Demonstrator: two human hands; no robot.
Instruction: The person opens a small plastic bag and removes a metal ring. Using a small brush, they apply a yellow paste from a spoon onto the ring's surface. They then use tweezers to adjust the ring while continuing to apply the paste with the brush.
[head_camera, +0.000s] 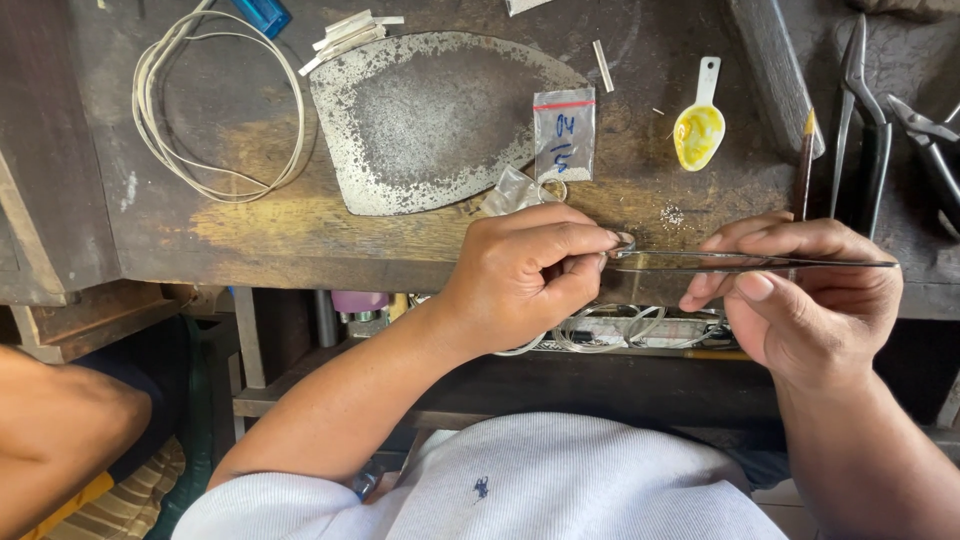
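The left hand (525, 275) is clenched in a pinch, thumb and forefinger gripping a small metal ring (624, 241) at the front edge of the tabletop (300, 235). The right hand (800, 290) grasps a long thin pair of tweezers (760, 263), held nearly level, its tip meeting the ring from the 3 o'clock side. Both hands hang just over the edge, above an open drawer holding coils of wire (610, 330).

To do this step well, the ring probably needs a firm pinch with the wrists braced against the edge, so the tweezer tip stays steady. Light pressure seems wise; the ring looks thin and may bend or spring away.

Beyond the hands, at 12 o'clock from the ring, lies a small clear bag (564, 135) with a red strip, and a second crumpled bag (512, 190) just beside the left knuckles. At 11 o'clock sits a worn flat metal plate (430, 115), pointed at one end. A yellow-stained spoon (699, 125) lies at 1 o'clock, a brush (804, 165) near it. Pliers (868, 120) rest at 2 o'clock. A loop of pale wire (220, 105) lies at 10 o'clock.
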